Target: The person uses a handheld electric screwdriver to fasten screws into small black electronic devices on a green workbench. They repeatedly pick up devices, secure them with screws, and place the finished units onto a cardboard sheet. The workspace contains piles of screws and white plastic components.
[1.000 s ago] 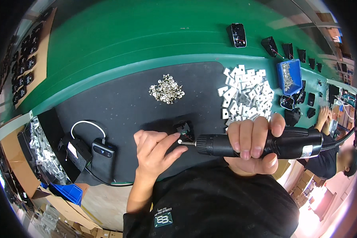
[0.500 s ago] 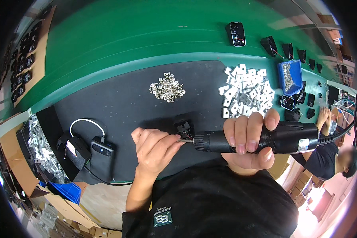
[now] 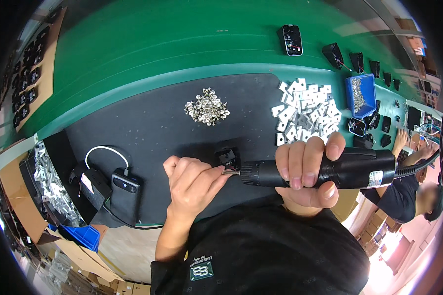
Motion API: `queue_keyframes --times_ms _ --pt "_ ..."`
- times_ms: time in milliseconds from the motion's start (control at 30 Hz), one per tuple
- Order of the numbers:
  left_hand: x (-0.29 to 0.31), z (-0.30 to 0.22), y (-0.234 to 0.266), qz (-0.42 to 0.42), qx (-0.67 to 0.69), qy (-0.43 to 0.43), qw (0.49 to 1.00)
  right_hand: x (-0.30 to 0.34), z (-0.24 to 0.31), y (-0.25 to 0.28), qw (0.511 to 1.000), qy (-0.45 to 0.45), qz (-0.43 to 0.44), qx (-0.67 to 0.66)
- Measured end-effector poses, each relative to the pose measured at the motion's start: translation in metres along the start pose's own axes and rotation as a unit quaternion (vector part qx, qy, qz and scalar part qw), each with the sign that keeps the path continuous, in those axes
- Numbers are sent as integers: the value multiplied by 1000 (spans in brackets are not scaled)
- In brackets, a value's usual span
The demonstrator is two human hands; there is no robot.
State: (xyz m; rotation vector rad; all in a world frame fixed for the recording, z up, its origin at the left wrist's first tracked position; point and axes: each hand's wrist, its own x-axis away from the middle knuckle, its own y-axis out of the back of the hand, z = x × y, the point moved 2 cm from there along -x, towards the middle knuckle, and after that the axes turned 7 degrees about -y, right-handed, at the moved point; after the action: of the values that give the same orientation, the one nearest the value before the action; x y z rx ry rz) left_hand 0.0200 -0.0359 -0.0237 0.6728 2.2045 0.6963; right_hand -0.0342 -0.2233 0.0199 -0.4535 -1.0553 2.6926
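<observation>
My right hand (image 3: 307, 167) is wrapped round a black electric screwdriver (image 3: 352, 168), held level with its nose to the left. From the nose a thin metal bit (image 3: 233, 172) reaches the fingertips of my left hand (image 3: 194, 179). Those fingers are pinched together at the bit's end; anything small between them is hidden. Just beyond the bit, a small black plastic part (image 3: 227, 156) rests on the dark mat (image 3: 157, 128). Farther off on the mat lies a heap of silver screws (image 3: 206, 107). Beyond my right hand is a pile of white and metal square plates (image 3: 307, 110).
At left are a black power bank (image 3: 127, 183) with a white cable and a bin of metal pieces (image 3: 59, 189). A blue tray (image 3: 350, 101) of small hardware stands at right. Black housings (image 3: 292, 40) line the green bench. A co-worker (image 3: 398, 194) is at far right.
My hands and the screwdriver hold nearly the same place, the bit still at my left fingertips. The co-worker's hands at far right have moved apart.
</observation>
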Motion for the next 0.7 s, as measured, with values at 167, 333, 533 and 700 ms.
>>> queue_keyframes --times_ms 167,333,533,700 --pt "1 1 0 25 15 34 999 -1 -3 1 1000 0 -19 -2" --pt "-4 2 -5 151 -3 50 987 5 1 3 996 -6 -82 33" --pt "2 5 -17 116 -3 39 993 7 -1 1 995 36 -66 60" --pt "-2 4 -17 118 3 55 991 7 -2 6 997 49 -31 59"
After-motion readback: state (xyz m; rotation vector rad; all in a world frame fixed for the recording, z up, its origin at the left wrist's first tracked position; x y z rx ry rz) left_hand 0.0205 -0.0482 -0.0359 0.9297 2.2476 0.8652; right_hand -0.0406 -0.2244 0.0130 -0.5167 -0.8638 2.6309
